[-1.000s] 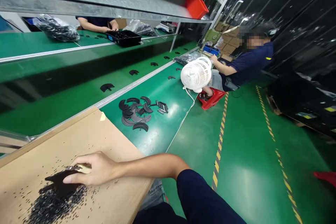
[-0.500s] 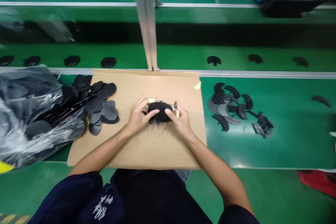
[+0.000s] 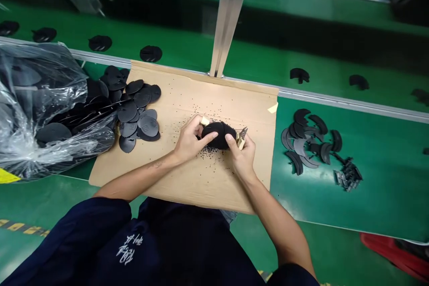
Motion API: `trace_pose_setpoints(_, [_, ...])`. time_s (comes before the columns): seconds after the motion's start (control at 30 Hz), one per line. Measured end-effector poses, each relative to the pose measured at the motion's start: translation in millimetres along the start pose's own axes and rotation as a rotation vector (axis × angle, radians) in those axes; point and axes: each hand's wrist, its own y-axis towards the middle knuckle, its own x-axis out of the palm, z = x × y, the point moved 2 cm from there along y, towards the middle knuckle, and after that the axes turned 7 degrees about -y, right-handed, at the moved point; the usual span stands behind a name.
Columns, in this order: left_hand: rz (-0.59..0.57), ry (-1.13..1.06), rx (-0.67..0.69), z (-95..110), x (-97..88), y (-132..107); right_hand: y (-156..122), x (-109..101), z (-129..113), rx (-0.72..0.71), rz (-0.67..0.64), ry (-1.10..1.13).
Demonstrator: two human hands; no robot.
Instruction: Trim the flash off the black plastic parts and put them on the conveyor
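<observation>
My left hand [image 3: 192,140] is closed on the left side of a black oval plastic disc [image 3: 212,136], with the thumb flat on its face. A pale wrap covers a fingertip of this hand. My right hand [image 3: 244,156] grips the right side, where a second black edge overlaps the disc. The tips of metal cutting pliers [image 3: 244,132] stick out from the right fingers; their handles are hidden. Black crumbs [image 3: 210,154] lie scattered on the cardboard sheet [image 3: 201,183] beneath both hands.
Left of my hands is a pile of black discs [image 3: 148,126] beside a clear plastic bag [image 3: 40,156] of more discs. Curved black pieces [image 3: 303,138] and small black parts [image 3: 349,175] lie on the right. A metal post [image 3: 231,18] rises behind the cardboard. Black parts [image 3: 150,53] line the green strip beyond.
The view has tilted and shifted, so the bench appears slanted. Both hands keep their hold; the black piece now shows a visible overlap, and the plier tips show more clearly.
</observation>
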Motion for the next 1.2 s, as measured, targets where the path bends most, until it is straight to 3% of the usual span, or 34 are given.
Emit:
trace_pose_setpoints(0.23, [-0.011,-0.07,-0.05,-4,5.3,-3,-2,-1,0,-0.003,-0.005,-0.035])
trace_pose_setpoints(0.6, [-0.186,-0.092,0.005,2,1.4,2,-2,0,2,-0.083,-0.043,-0.099])
trace_pose_setpoints(0.77, [-0.241,0.169,0.2,10,-7.4,3,0,-9,-10,-0.273,-0.034,-0.259])
trace_pose_setpoints(0.87, [-0.282,0.257,0.317,15,-8.3,1,1,-12,-17,-0.426,-0.102,-0.339])
trace_pose_setpoints(1.03, [-0.198,0.138,0.334,21,-10.8,0,-1,-13,-16,-0.594,-0.107,-0.328])
trace_pose_setpoints(1.2, [-0.224,0.098,0.407,31,-11.6,1,-4,-12,-13,-0.676,-0.058,-0.311])
